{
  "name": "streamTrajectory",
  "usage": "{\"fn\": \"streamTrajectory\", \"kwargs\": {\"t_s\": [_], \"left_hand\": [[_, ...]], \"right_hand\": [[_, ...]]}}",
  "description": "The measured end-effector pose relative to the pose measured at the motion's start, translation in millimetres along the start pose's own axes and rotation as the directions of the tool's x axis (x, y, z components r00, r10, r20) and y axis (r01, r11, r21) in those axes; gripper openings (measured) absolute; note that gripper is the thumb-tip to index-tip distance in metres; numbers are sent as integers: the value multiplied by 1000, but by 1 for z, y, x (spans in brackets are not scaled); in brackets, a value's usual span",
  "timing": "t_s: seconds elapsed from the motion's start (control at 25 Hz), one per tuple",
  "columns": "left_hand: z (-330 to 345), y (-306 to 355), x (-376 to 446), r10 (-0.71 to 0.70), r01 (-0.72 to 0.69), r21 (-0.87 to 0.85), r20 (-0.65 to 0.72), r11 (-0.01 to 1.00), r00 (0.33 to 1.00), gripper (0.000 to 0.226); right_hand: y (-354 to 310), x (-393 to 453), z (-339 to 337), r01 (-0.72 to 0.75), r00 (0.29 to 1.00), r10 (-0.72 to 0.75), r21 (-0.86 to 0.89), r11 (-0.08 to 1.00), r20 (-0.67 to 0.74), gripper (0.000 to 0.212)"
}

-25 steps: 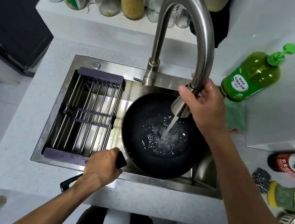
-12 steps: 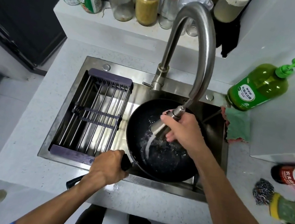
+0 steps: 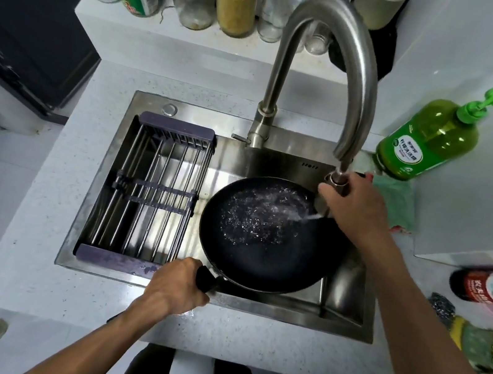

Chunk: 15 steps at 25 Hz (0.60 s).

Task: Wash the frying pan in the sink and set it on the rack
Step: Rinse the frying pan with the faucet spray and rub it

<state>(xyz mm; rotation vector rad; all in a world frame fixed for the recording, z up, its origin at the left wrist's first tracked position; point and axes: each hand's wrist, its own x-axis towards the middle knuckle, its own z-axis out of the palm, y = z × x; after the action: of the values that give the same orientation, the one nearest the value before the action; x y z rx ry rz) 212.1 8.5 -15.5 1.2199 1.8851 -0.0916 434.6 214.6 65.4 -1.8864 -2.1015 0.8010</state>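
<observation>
Stage: we judge ourselves in the rinsing part of the wash, with the water running and the frying pan (image 3: 266,236) not yet on the rack (image 3: 153,190).
Done so far: we have the pan in the sink (image 3: 346,304) under a live spray; water is beading and splashing across the far half of its dark inside. We cannot tell whether it has been soaped or scrubbed.
Left to do: by our reckoning, finish the rinse, tip the water out, let go of the spray head (image 3: 337,182), then lift the pan leftward and set it on the rack.
Where the pan is: in the right half of the sink, just beside the rack, which spans the left half and holds nothing we can see.
Which way it points: open side up, tilted a little, near edge seemingly higher. Its handle (image 3: 207,278) points toward us and to the left, over the sink's front rim.
Long axis: from the handle at near-left across to the far-right rim by the spray head.
Left hand (image 3: 174,289): our fingers are curled round the handle, holding it firmly.
Right hand (image 3: 354,208): wrapped round the spray head below the tap (image 3: 329,37) spout, aiming the jet leftward into the pan.
Nearby: the green soap bottle (image 3: 425,141) and a green cloth (image 3: 397,205) sit at the sink's far-right corner, untouched.
</observation>
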Motion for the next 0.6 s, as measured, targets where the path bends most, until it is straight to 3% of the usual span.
{"fn": "streamTrajectory", "kwargs": {"t_s": [0.12,0.2,0.28,0.44,0.6], "left_hand": [[2,0,3,-9,9,9,5,1000,1000,31],[5,0,4,-13,13,11,9,1000,1000,29],[6,1,5,-22,21,16,24,1000,999,27],[5,-2,8,-22,28,-53,111,998,994,27],[0,3,11,11,22,-141,228,990,974,34]], "right_hand": [[6,-18,-3,-21,998,23,-29,999,64,24],[-2,-19,8,-17,988,-2,122,992,156,30],[-7,-19,14,2,986,-39,222,975,161,34],[17,-29,3,16,999,-20,108,994,30,33],[12,-30,7,27,988,-46,127,991,146,35]]}}
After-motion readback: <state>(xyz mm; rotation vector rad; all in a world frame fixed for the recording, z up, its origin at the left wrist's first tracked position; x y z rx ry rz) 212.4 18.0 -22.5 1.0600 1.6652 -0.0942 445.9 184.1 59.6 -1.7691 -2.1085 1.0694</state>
